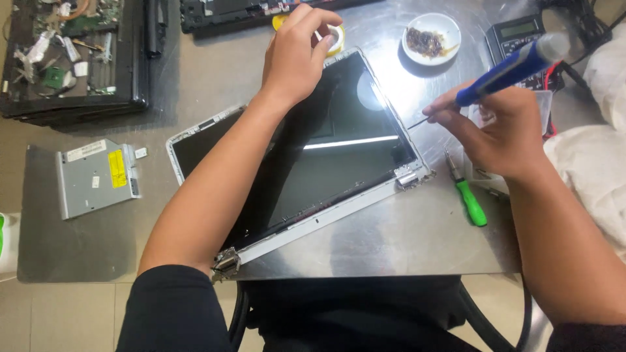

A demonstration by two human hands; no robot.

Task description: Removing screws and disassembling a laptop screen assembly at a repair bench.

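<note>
The left hand (pixel 297 55) is reaching toward twelve o'clock, fingers curled and pinching. The right hand (pixel 499 130) is angling in from three o'clock, fingers closed in a grip.

on a metal table (pixel 404 241) lies a laptop screen panel (pixel 326 150), its far corner pinched by the left hand (pixel 297 55), while the right hand (pixel 499 130) holds a blue-handled screwdriver (pixel 508 70) tip-down at its right edge, with a green screwdriver (pixel 468 199) just beside and an optical drive (pixel 96 177) well left.
</note>
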